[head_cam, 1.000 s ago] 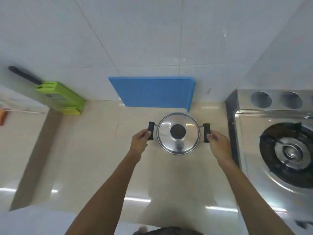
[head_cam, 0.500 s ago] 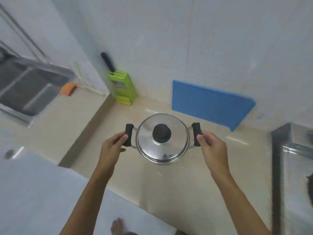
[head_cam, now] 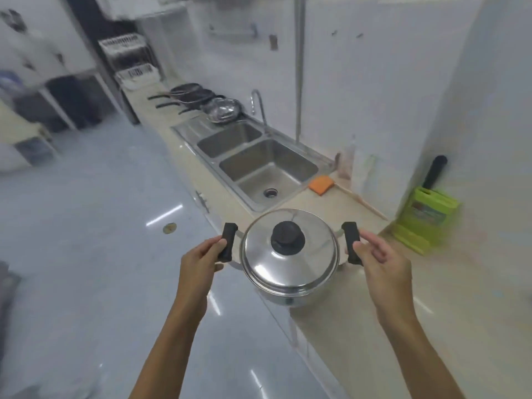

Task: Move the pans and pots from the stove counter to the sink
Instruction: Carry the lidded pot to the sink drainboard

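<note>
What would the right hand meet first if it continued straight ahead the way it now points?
Probably the orange sponge beside the sink, though depth is unclear. The right hand, holding the pot handle, points up the counter, which looks bare before it.

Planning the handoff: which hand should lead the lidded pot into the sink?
Probably left. The left hand is on the sink side; the right hand grips the pot handle opposite.

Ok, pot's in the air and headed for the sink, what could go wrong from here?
The domed steel lid sits loose on the lidded stainless pot; a tilt could slide it off. The left hand and right hand seem to pinch the black side handles with fingertips only, so the pot may slip. The orange sponge lies close beside the steel sink basin.
</note>
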Tool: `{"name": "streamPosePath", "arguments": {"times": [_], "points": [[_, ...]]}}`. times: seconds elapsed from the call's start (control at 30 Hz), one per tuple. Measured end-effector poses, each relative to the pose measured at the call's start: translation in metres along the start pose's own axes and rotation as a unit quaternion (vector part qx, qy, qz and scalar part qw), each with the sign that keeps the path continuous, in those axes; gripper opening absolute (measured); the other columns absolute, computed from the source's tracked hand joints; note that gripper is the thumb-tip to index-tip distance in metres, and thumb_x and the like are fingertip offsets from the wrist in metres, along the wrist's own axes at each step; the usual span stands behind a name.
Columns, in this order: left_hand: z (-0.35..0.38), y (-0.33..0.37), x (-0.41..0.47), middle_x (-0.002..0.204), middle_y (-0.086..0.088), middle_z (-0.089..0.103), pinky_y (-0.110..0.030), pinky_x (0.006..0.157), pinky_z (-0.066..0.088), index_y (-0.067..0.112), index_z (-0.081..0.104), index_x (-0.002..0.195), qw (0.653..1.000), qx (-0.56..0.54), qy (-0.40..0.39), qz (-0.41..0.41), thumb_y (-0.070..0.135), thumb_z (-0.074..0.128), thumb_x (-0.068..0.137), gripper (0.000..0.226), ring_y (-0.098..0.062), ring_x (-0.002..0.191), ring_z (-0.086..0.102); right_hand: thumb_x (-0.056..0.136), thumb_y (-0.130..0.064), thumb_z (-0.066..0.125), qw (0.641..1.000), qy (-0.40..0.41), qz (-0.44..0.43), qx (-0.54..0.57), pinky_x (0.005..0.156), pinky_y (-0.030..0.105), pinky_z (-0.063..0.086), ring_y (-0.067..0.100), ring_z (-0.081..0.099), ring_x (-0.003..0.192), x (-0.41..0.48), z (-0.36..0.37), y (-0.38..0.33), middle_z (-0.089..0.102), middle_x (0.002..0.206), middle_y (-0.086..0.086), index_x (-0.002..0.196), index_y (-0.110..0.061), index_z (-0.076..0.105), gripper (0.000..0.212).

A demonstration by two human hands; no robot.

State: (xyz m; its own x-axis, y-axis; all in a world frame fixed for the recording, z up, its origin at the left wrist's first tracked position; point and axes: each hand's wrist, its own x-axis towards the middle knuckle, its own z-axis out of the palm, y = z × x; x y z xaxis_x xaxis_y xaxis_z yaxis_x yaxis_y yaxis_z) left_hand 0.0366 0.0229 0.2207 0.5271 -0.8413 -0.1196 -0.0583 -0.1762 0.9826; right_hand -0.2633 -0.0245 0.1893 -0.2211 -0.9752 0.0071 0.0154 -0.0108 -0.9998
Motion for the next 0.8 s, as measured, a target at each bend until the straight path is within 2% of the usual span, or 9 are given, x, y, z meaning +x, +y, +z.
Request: {"name": "streamPosePath", "arguments": {"times": [0.1,0.3,0.43,0.5,0.6,0.73,0.8], "points": [[-0.067,0.001,0.043,0.084,0.005,0.080,-0.031,0.072,0.051,0.029,0.079,0.094,0.998,-0.007,0.057,-0.010,0.028,0.067,0.095,0.013,-0.013,0.082,0.073,0.095,-0.018,0.070,0.998,-0.063,-0.002,-0.016,0.076,0.023,0.053,0.009,0.078,0.083,0.013,0.091,-0.003,0.082,0.085,-0.012,0.103,-0.041,0.074,0.025],[-0.176,-0.019,0.121,0.088,0.000,0.080,-0.032,0.073,0.052,0.029,0.081,0.094,0.986,-0.039,0.160,-0.037,0.027,0.067,0.094,0.013,-0.019,0.090,0.073,0.096,-0.015,0.069,0.985,-0.169,0.001,-0.027,0.070,0.013,0.055,0.007,0.078,0.084,0.039,0.253,-0.004,0.082,0.088,-0.012,0.107,-0.038,0.075,0.026],[-0.223,-0.033,0.185,0.089,0.001,0.080,-0.033,0.073,0.052,0.029,0.081,0.093,0.978,-0.049,0.196,-0.051,0.030,0.067,0.094,0.014,-0.015,0.086,0.075,0.095,-0.022,0.069,0.978,-0.204,0.019,-0.034,0.083,0.030,0.056,0.012,0.078,0.089,0.069,0.350,0.011,0.083,0.090,-0.008,0.118,-0.029,0.076,0.026],[-0.245,-0.038,0.229,0.089,0.001,0.081,-0.033,0.074,0.052,0.028,0.081,0.093,0.976,-0.048,0.206,-0.057,0.030,0.068,0.093,0.013,-0.013,0.084,0.075,0.096,-0.023,0.068,0.976,-0.215,0.020,-0.039,0.085,0.032,0.056,0.012,0.078,0.090,0.091,0.402,0.023,0.083,0.092,-0.007,0.120,-0.028,0.075,0.026],[-0.273,-0.045,0.302,0.089,0.000,0.081,-0.033,0.073,0.051,0.027,0.081,0.094,0.973,-0.046,0.216,-0.071,0.030,0.069,0.093,0.013,-0.013,0.083,0.075,0.096,-0.024,0.067,0.974,-0.220,0.024,-0.041,0.083,0.030,0.056,0.010,0.078,0.091,0.127,0.480,0.038,0.083,0.094,-0.008,0.122,-0.028,0.074,0.028],[-0.299,-0.042,0.399,0.087,0.004,0.081,-0.033,0.071,0.052,0.034,0.081,0.087,0.971,-0.038,0.220,-0.088,0.026,0.069,0.093,0.016,-0.006,0.078,0.074,0.096,-0.028,0.068,0.972,-0.227,0.030,-0.052,0.076,0.022,0.054,0.004,0.076,0.087,0.179,0.583,0.039,0.081,0.089,-0.013,0.120,-0.038,0.072,0.026],[-0.311,-0.039,0.451,0.087,0.006,0.081,-0.033,0.072,0.053,0.034,0.080,0.090,0.972,-0.036,0.212,-0.096,0.026,0.069,0.094,0.014,-0.006,0.078,0.074,0.095,-0.030,0.070,0.972,-0.227,0.032,-0.056,0.075,0.017,0.053,0.001,0.074,0.087,0.208,0.634,0.036,0.080,0.092,-0.015,0.122,-0.040,0.068,0.029]]}}
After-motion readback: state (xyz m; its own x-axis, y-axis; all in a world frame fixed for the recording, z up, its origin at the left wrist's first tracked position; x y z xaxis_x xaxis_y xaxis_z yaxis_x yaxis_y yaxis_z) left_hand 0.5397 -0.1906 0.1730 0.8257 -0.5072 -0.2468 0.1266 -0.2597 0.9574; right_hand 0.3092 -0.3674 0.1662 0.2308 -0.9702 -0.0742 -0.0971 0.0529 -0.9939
